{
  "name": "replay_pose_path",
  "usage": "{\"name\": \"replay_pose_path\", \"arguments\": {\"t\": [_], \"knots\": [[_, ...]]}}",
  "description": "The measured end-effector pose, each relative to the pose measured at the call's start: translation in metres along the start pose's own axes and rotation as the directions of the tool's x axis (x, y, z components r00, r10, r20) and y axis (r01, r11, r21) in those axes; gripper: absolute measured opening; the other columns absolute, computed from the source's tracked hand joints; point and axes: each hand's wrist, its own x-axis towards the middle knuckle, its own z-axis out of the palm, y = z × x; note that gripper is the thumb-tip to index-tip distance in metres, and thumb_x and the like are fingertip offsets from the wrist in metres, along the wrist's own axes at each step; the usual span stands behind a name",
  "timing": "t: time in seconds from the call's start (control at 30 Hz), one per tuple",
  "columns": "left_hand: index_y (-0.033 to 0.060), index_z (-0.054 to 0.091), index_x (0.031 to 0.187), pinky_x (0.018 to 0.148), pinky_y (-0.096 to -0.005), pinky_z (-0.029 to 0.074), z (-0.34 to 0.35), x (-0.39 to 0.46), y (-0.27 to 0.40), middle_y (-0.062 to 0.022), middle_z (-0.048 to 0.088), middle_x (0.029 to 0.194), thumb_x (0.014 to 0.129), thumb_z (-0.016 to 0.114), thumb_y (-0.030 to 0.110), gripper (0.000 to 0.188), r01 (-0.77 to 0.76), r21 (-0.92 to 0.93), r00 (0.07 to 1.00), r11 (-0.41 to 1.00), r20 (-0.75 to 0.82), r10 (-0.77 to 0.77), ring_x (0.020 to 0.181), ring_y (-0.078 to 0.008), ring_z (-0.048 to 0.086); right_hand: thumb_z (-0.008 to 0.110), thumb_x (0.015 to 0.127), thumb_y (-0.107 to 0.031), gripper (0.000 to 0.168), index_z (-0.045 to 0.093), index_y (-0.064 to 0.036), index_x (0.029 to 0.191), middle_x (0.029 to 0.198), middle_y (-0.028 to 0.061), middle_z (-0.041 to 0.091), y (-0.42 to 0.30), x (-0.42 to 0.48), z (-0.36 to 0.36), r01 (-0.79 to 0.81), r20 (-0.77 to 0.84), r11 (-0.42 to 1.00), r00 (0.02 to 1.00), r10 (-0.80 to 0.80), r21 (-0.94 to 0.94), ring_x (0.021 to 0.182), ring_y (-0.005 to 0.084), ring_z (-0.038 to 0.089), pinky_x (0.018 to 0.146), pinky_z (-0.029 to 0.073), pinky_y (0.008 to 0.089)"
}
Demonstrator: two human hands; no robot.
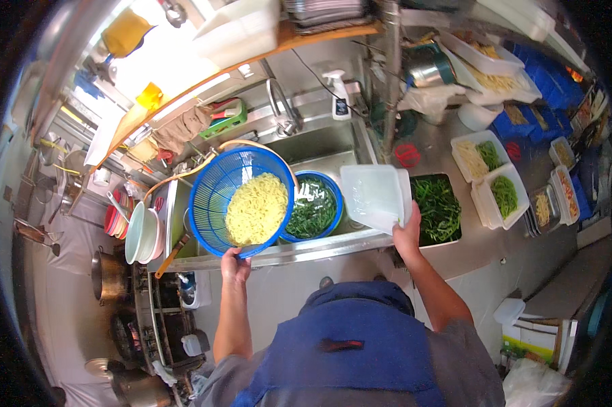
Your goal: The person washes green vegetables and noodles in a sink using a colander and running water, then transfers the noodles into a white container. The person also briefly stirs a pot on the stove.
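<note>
My left hand [236, 265] grips the near rim of a blue plastic colander [204, 198], which is tilted over the sink. Pale yellow noodles [257, 208] lie in its lower right part. My right hand [407, 229] holds translucent white plastic containers [372, 193] by their near right corner; they seem to be stacked. Between the two, a blue-rimmed basin [340, 203] with chopped greens [313, 208] stands in the steel sink [356, 235]. Right of my right hand, long leafy greens [435, 208] fill a rectangular opening in the counter.
A faucet [285, 122] and a spray bottle [339, 96] stand behind the sink. Stacked bowls [140, 234] and a wooden-handled brush [172, 256] are at the left. Containers of cut vegetables [506, 196] sit on the right counter. A metal post [390, 76] rises behind it.
</note>
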Motion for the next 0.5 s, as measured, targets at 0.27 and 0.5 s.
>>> {"name": "replay_pose_path", "arguments": {"t": [0.27, 0.5], "knots": [[-0.0020, 0.056, 0.112, 0.048, -0.0284, 0.052, -0.051, 0.068, 0.015, -0.0106, 0.066, 0.097, 0.080, 0.050, -0.002, 0.033, 0.103, 0.055, 0.995, 0.993, -0.006, -0.103, 0.071, -0.0220, 0.063, 0.064, 0.070, 0.004, 0.087, 0.029, -0.002, 0.149, 0.140, 0.0223, 0.037, -0.016, -0.053, 0.055, 0.447, 0.328, 0.792, 0.886, -0.328, -0.416, 0.132, 0.0431, 0.035, 0.113, 0.030, 0.0500], [-0.0028, 0.055, 0.109, 0.041, -0.0275, 0.046, -0.103, 0.082, 0.014, -0.0113, 0.063, 0.088, 0.081, 0.051, -0.001, 0.029, 0.156, 0.087, 0.984, 0.984, -0.104, -0.147, 0.059, -0.0218, 0.059, 0.073, 0.066, -0.001, 0.093, 0.034, -0.014, 0.149, 0.144, 0.0155, 0.034, -0.011, -0.092, 0.079, 0.404, 0.358, 0.660, 0.909, -0.213, -0.634, 0.138, 0.0385, 0.032, 0.113, 0.032, 0.0477]]}}
